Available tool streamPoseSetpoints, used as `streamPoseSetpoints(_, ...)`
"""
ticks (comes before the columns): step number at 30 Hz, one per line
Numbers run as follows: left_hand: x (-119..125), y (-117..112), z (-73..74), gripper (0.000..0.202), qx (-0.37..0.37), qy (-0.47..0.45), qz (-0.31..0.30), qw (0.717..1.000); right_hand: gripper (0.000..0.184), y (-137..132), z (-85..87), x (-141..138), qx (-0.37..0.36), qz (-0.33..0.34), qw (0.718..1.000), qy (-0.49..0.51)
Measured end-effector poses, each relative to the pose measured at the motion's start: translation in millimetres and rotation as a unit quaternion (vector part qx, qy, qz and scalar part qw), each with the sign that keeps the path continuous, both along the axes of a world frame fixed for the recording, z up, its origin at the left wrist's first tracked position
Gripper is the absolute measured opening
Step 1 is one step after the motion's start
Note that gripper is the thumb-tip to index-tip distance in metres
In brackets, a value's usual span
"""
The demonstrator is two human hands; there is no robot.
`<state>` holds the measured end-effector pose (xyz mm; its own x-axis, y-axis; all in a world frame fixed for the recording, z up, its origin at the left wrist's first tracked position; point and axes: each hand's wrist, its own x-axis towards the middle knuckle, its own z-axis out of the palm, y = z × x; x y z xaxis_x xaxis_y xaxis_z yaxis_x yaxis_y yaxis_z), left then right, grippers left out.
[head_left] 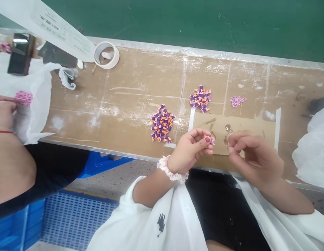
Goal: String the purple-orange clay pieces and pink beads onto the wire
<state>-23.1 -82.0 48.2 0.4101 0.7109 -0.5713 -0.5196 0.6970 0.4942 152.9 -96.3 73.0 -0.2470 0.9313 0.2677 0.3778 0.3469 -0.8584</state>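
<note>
Between the thumb and fingers of my left hand point(190, 150) is a small pink and orange figurine point(212, 141), mostly covered by the fingertips. My right hand point(256, 158) is pinched closed just to its right; whatever its fingertips may hold is too small to make out. Both hands hover over a tan board point(250, 122) bearing a shiny glue-like blob point(228, 128). Beyond the board lies a cluster of purple and orange figurines point(200, 99), and a larger cluster of similar figurines point(162, 124) is left of my left hand. Tiny pink pieces point(238, 101) form a pile at the upper right.
At far left, another person's hand point(3, 111) touches pink pieces point(24, 98) on a white cloth point(43, 94). A tape roll point(106, 55) and a dark box point(21, 54) stand toward the back. White crumpled material point(313, 146) lies at right. A blue crate point(78, 218) is below.
</note>
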Motion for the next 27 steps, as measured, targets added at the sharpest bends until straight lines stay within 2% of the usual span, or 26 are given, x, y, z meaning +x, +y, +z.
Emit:
streamPoseSetpoints(5, 5, -3, 6.8, 0.031, -0.027, -0.05, -0.011, 0.998, 0.027, 1, 2.8, -6, 0.009, 0.006, 1.0, -0.006)
streamPoseSetpoints(11, 10, -5, 8.2, 0.031, -0.051, -0.08, -0.002, 0.995, 0.026, 1, 4.9, -6, 0.01, 0.009, 1.0, -0.026)
streamPoseSetpoints(20, 11, -6, 6.7, 0.032, -0.043, -0.073, 0.002, 0.996, 0.028, 5, 12.5, -9, 0.048, 0.011, 0.997, -0.063)
streamPoseSetpoints(27, 14, -8, 6.3, 0.034, -0.035, -0.06, 0.014, 0.998, 0.026, 0, 12.4, -9, 0.042, -0.003, 0.997, -0.068)
